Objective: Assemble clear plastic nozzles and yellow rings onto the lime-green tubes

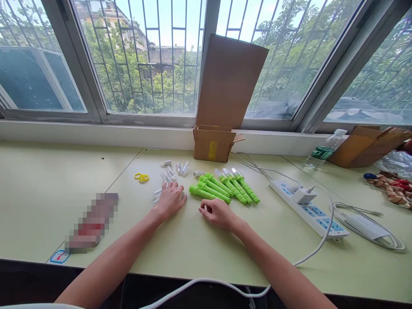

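My left hand (170,198) lies palm down on the pale green table (199,244), fingers spread over some small clear plastic caps (169,174). My right hand (218,213) rests just right of it with fingers curled inward; whether they hold anything is hidden. Several bright green ribbed tubes (225,187) lie in a row right behind my right hand, some with clear tips. A yellow ring (142,177) lies to the left of the caps.
A small open cardboard box (213,143) stands at the windowsill with a tall flap leaning on the window. A white power strip (310,209) with a charger and cables lies at right. A water bottle (323,151) and another box (365,146) are far right.
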`<action>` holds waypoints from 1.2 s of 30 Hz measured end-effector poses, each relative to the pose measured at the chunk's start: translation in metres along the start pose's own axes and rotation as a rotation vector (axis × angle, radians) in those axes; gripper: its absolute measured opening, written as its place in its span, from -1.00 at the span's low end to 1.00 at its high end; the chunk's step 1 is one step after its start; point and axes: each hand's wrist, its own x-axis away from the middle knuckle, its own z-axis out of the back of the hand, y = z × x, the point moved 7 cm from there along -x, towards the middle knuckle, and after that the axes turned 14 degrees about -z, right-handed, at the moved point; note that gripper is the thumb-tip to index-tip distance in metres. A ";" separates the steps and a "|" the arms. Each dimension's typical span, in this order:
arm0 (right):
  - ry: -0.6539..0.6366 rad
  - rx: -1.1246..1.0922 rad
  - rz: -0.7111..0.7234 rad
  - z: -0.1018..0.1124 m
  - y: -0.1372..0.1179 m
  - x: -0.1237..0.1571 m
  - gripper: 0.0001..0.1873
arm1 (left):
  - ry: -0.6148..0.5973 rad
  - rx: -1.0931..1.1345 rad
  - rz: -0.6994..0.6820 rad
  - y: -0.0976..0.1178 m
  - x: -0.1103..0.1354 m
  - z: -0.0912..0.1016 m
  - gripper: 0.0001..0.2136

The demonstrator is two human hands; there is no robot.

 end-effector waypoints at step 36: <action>0.380 0.132 0.051 0.022 0.009 0.000 -0.69 | -0.020 -0.002 -0.021 0.002 0.000 0.001 -0.76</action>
